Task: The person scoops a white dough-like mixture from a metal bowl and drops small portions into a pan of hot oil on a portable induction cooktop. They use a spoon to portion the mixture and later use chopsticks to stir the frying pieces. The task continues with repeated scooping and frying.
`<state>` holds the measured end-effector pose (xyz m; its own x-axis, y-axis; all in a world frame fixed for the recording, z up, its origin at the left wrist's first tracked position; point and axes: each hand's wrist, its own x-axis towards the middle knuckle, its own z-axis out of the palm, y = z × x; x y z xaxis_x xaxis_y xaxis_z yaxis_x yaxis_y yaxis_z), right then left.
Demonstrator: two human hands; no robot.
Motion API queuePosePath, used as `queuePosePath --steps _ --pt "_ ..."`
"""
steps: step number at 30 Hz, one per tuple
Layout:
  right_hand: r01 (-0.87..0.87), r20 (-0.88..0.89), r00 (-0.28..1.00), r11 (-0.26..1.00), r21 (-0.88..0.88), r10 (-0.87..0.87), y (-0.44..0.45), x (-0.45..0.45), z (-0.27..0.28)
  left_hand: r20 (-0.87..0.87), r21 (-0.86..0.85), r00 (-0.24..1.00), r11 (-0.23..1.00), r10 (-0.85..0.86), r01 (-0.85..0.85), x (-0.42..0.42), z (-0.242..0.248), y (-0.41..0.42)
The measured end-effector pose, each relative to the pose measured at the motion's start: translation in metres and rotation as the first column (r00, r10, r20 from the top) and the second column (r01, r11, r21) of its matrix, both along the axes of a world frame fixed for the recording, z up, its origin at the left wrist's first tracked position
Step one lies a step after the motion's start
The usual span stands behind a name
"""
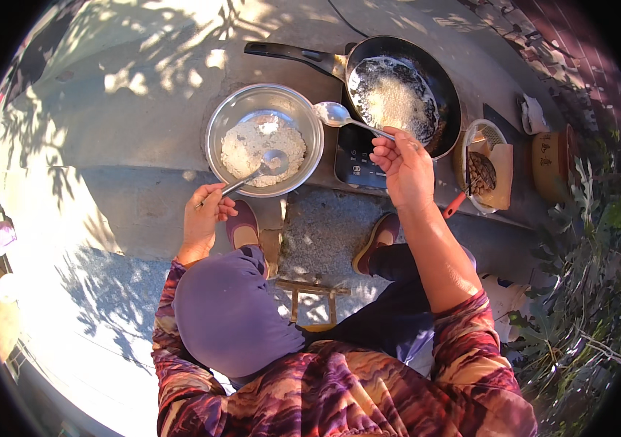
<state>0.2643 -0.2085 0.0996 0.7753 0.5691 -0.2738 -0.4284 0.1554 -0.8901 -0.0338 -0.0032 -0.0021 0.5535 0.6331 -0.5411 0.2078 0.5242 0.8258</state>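
My left hand (208, 206) grips the handle of a metal spoon (273, 163), whose bowl rests over the flour-like, crumbly stuff (242, 147) in a stainless steel bowl (318, 143). Between the steel bowl and the frying pan, a second metal spoon (333, 113) is held by its handle in my right hand (402, 164); some pale matter clings to its tip. The black frying pan (450, 117) sits on a black induction cooktop (355, 164). Inside it, a heap of pale granular stuff (395, 104) lies in white, foamy liquid. The pan's handle points left.
To the right stand a white plastic basket (486, 127) holding brown pieces and a cardboard-like sheet, a red-handled tool (454, 205) and a brown pot (549, 164) bearing writing. Leafy plants (578, 306) fill the right side. A small wooden stool (313, 289) shows between my legs.
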Motion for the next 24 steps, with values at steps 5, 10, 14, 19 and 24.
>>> queuePosePath --steps 5,10,14,19,24 --pt "0.275 0.4 0.897 0.947 -0.169 -0.189 -0.061 0.075 -0.001 0.0 -0.002 1.0 1.0 -0.007 0.007 0.005 0.002 -0.001" --pt "0.373 0.573 0.807 0.874 -0.311 -0.14 -0.091 0.111 -0.032 0.007 0.004 1.0 1.0 -0.004 0.004 0.006 -0.001 0.0" --pt "0.41 0.693 0.713 0.738 -0.536 0.107 -0.105 0.117 -0.041 0.006 0.017 1.0 1.0 -0.014 0.014 0.006 -0.003 0.0" --pt "0.458 0.806 0.531 0.711 -0.534 0.263 -0.102 0.11 -0.031 0.009 0.008 1.0 1.0 -0.003 0.003 0.006 -0.002 -0.002" --pt "0.47 0.885 0.454 0.815 -0.34 0.107 -0.092 0.11 -0.023 0.057 -0.016 0.998 1.0 0.002 -0.001 0.005 -0.009 -0.002"
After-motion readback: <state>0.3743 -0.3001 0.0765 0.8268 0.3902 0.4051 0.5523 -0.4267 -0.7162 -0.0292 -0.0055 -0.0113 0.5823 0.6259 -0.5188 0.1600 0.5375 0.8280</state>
